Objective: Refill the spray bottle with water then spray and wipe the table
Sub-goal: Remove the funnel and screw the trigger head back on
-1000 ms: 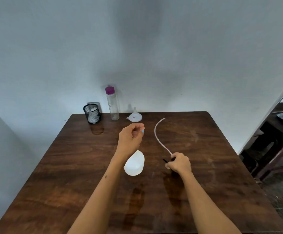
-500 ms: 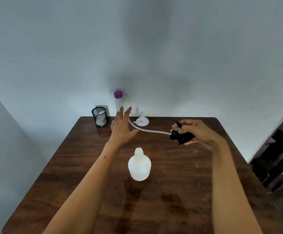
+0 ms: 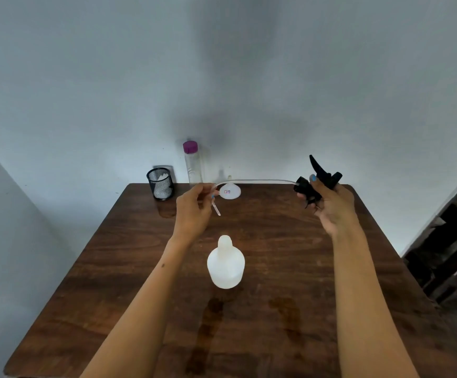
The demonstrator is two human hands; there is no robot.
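Note:
A white translucent spray bottle (image 3: 225, 263) stands uncapped at the middle of the dark wooden table (image 3: 276, 241). My right hand (image 3: 331, 203) grips the black spray head (image 3: 313, 184), raised above the far right of the table with its trigger pointing up. Its clear dip tube (image 3: 254, 181) stretches left from the head. My left hand (image 3: 194, 211) pinches the tube near its free end, which bends down past my fingers. A clear water bottle (image 3: 193, 165) with a purple cap stands at the back by the wall.
A white funnel (image 3: 230, 191) sits upside down at the table's back edge. A black mesh cup (image 3: 160, 184) with white cloth inside stands at the back left corner. Dark furniture stands to the right of the table.
My right hand has lifted the spray head from the table and carried it up and right. My left hand, open half a second ago, has closed on the tube's end.

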